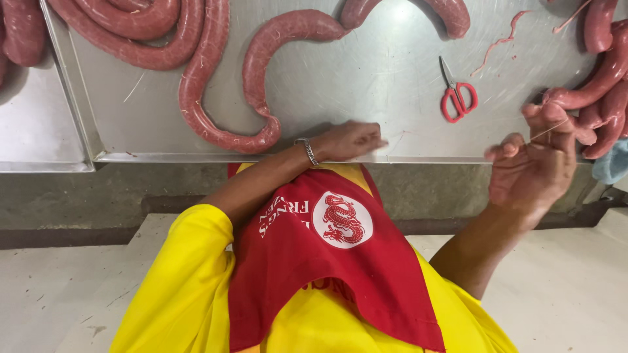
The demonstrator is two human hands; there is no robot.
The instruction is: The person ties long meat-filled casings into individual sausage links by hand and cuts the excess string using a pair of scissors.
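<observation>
My left hand (350,140), with a metal bracelet on its wrist, rests at the front edge of the steel table (366,78). Its fingers are closed and blurred, and a pale bit of string shows at the fingertips. My right hand (533,163) is raised palm-up at the table's right front edge, fingers curled on a thin string (548,129). That string runs to the tied end of a dark red sausage (582,95) in the pile at the right. A long curved sausage (252,78) lies just beyond my left hand.
Red-handled scissors (458,98) lie on the table between my hands. More sausage coils (140,33) fill the back left, and another sausage (451,13) sits at the back. A thin scrap of casing (500,40) lies by the scissors. A blue cloth (613,163) hangs at the far right.
</observation>
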